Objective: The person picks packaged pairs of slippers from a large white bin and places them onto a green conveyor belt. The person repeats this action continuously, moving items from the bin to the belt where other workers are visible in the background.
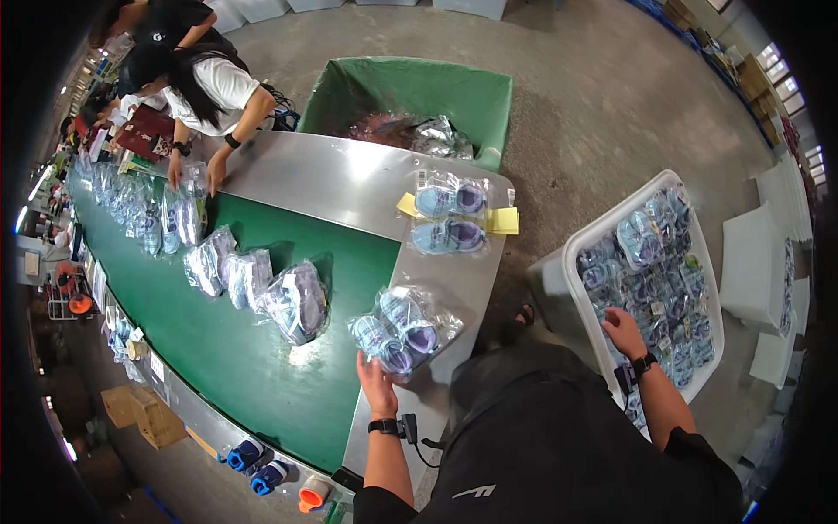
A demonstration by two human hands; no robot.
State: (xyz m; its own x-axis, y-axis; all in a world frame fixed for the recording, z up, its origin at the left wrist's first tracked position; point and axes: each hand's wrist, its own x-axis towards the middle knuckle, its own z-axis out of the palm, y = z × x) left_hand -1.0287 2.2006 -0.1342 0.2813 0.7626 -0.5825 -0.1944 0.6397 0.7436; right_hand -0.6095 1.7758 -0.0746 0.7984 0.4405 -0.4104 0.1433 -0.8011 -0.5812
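Many bagged shoes (642, 237) already fill the white bin (548, 284) by our right hand (621, 334); other pairs (298, 303) wait on the belt (236, 367). Our left hand (376, 384) touches one bagged pair (400, 313) on the bench (478, 284); whether fingers grasp, we cannot tell.

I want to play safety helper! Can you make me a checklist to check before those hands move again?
1. Left hand at the nearest bagged shoes: ok, fingers at the bag's edge.
2. Firm hold on that bag: cannot tell, fingers partly hidden.
3. Right hand touching nothing: cannot tell, it's by the white bin.
4. Plenty of bare space in the bin: not ok, packed shoes cover most of its visible inside.
5. Co-worker's hands away from this bag: ok, they're at the far bags.
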